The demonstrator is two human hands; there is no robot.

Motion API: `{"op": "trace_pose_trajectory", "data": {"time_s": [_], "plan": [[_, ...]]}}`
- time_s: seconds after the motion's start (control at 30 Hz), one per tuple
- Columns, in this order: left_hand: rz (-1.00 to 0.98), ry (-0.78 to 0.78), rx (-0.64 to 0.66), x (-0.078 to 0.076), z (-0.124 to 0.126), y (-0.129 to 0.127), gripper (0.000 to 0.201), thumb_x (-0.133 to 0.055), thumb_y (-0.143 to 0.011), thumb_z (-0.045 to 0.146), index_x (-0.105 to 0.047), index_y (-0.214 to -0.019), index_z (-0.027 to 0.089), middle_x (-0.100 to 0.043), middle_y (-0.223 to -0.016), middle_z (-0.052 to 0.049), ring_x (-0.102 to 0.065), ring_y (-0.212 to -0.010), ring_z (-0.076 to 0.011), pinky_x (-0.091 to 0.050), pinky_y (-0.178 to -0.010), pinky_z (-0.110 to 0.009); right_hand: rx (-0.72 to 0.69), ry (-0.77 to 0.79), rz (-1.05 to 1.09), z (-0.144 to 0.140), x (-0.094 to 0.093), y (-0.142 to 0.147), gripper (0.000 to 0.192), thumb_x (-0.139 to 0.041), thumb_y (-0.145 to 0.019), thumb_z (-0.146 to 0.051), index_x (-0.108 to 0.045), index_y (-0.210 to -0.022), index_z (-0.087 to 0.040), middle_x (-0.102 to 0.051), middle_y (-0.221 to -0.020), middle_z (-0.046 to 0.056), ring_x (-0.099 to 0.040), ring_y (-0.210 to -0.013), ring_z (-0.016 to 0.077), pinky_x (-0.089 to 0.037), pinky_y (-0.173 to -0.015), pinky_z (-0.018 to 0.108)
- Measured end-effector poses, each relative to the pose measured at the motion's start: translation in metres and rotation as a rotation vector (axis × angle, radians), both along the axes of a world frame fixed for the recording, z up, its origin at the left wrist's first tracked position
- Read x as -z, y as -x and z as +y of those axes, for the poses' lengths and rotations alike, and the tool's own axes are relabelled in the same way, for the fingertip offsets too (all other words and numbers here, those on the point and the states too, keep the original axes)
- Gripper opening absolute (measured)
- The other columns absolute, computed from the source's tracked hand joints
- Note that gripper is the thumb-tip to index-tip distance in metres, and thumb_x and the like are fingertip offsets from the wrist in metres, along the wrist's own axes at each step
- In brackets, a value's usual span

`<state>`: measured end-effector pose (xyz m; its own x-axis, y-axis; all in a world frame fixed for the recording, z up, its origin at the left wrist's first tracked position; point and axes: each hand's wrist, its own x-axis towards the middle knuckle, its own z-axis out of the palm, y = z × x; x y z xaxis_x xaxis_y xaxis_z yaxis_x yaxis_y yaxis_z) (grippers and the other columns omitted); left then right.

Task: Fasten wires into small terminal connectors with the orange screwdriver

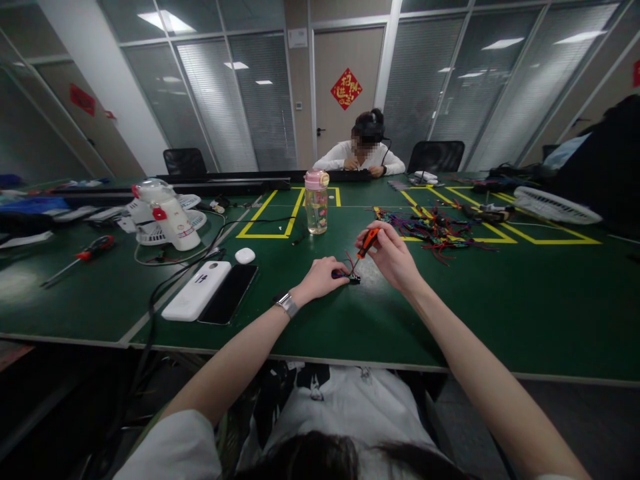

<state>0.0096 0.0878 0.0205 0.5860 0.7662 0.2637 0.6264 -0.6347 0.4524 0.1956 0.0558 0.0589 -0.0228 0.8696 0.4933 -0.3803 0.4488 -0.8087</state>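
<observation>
Big green table (500, 313) w/ yellow tape rectangles fills most of the view. A second person (361, 155) sits at the far side, both hands down on the tabletop by a dark keyboard-like strip. White fan (555, 205) lies flat at far right; another white fan unit (165, 213) w/ red bits sits at left, cables trailing from it. Nearer, a white power bank (197, 291) lies touching a black phone (229, 294), small white earbud case (245, 255) just beyond them. Clear bottle w/ pink lid (316, 202) stands upright centre, behind the hands. Pile of coloured wires (433, 230) spreads right of the bottle. Red-handled screwdriver (80, 257) lies well off to the left.

Left hand (320, 279), wristwatch on, rests on the table, fingers curled & pinching a small dark part (350, 275) flat against the surface, approx. table centre, near the front edge. Thin red wire rises from the part. Right hand (393, 253) is raised just above, fingers closed round a small orange-handled screwdriver (369, 242), tip angled down-left toward the part; can't tell if tip touches it
</observation>
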Motion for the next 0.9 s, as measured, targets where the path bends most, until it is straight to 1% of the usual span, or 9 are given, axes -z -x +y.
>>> {"op": "trace_pose_trajectory", "data": {"time_s": [0.17, 0.23, 0.33, 0.4, 0.5, 0.57, 0.73, 0.8, 0.9], "plan": [[0.009, 0.001, 0.002, -0.0012, -0.0008, 0.0003, 0.015, -0.072, -0.09, 0.032, -0.076, -0.1, 0.022, -0.068, -0.096, -0.003, -0.063, -0.092, -0.0194, -0.045, -0.086, -0.03, 0.035, -0.006, 0.005, 0.0015, -0.0012, -0.0036, 0.027, -0.08, -0.078, -0.05, -0.067, -0.089, -0.03, -0.066, -0.089, -0.002, -0.064, -0.083, 0.0162, -0.058, -0.085, 0.036], [0.008, 0.001, 0.004, -0.0007, -0.0001, 0.0004, 0.015, -0.072, -0.09, 0.032, -0.077, -0.1, 0.022, -0.068, -0.096, -0.003, -0.063, -0.092, -0.0193, -0.045, -0.086, -0.03, -0.01, 0.006, 0.008, 0.0015, -0.0022, -0.0033, 0.025, -0.078, -0.08, -0.051, -0.068, -0.093, -0.031, -0.065, -0.086, -0.002, -0.063, -0.08, 0.0153, -0.058, -0.084, 0.036], [0.003, 0.0, 0.007, 0.0016, 0.0022, 0.0004, 0.016, -0.072, -0.09, 0.033, -0.077, -0.1, 0.022, -0.068, -0.096, -0.003, -0.063, -0.092, -0.0193, -0.045, -0.086, -0.03, -0.067, 0.016, 0.011, 0.0014, -0.0031, -0.0015, 0.027, -0.073, -0.085, -0.052, -0.068, -0.104, -0.033, -0.064, -0.082, -0.003, -0.062, -0.075, 0.0142, -0.058, -0.084, 0.036], [-0.005, 0.0, 0.007, 0.003, 0.0033, 0.0003, 0.017, -0.072, -0.09, 0.034, -0.077, -0.1, 0.021, -0.068, -0.096, -0.003, -0.063, -0.091, -0.0192, -0.045, -0.085, -0.03, -0.044, 0.0, 0.025, 0.002, -0.0025, -0.0007, 0.026, -0.072, -0.085, -0.052, -0.068, -0.103, -0.033, -0.065, -0.082, -0.003, -0.062, -0.075, 0.014, -0.058, -0.082, 0.035], [-0.011, 0.008, 0.006, 0.0036, 0.0034, 0.0001, 0.016, -0.073, -0.089, 0.033, -0.077, -0.1, 0.021, -0.068, -0.096, -0.003, -0.062, -0.091, -0.0189, -0.045, -0.085, -0.03, 0.008, -0.031, 0.031, 0.0034, -0.0004, -0.0016, 0.024, -0.071, -0.086, -0.052, -0.065, -0.095, -0.031, -0.066, -0.084, -0.002, -0.064, -0.08, 0.015, -0.057, -0.078, 0.032], [-0.008, 0.008, 0.006, 0.0027, 0.0025, 0.0001, 0.016, -0.072, -0.09, 0.033, -0.077, -0.1, 0.021, -0.068, -0.096, -0.003, -0.062, -0.091, -0.0189, -0.045, -0.085, -0.03, 0.01, -0.035, 0.008, 0.0038, 0.0006, -0.0027, 0.024, -0.071, -0.086, -0.052, -0.064, -0.094, -0.03, -0.067, -0.086, -0.001, -0.064, -0.082, 0.016, -0.057, -0.075, 0.032], [0.005, 0.0, 0.004, -0.0006, -0.0001, 0.0003, 0.017, -0.072, -0.09, 0.034, -0.077, -0.1, 0.021, -0.068, -0.096, -0.003, -0.063, -0.091, -0.0192, -0.045, -0.084, -0.03, 0.046, -0.044, -0.053, 0.0026, -0.0008, -0.0041, 0.025, -0.077, -0.08, -0.051, -0.068, -0.09, -0.03, -0.063, -0.087, -0.001, -0.059, -0.079, 0.0152, -0.055, -0.074, 0.03], [0.003, -0.003, 0.005, -0.0007, -0.0001, 0.0005, 0.017, -0.071, -0.09, 0.035, -0.077, -0.1, 0.022, -0.068, -0.095, -0.003, -0.063, -0.09, -0.0192, -0.045, -0.084, -0.03, 0.041, -0.043, -0.071, 0.0027, -0.0017, -0.0043, 0.025, -0.075, -0.082, -0.052, -0.07, -0.095, -0.031, -0.063, -0.085, -0.001, -0.06, -0.08, 0.0158, -0.055, -0.076, 0.031], [-0.004, 0.005, 0.003, 0.0007, 0.001, 0.0008, 0.016, -0.071, -0.091, 0.033, -0.077, -0.1, 0.022, -0.068, -0.096, -0.003, -0.063, -0.091, -0.019, -0.045, -0.085, -0.03, 0.027, -0.03, -0.075, 0.0043, -0.0011, -0.0046, 0.031, -0.069, -0.086, -0.055, -0.068, -0.108, -0.032, -0.065, -0.085, 0.0, -0.062, -0.084, 0.017, -0.056, -0.08, 0.033]]}}
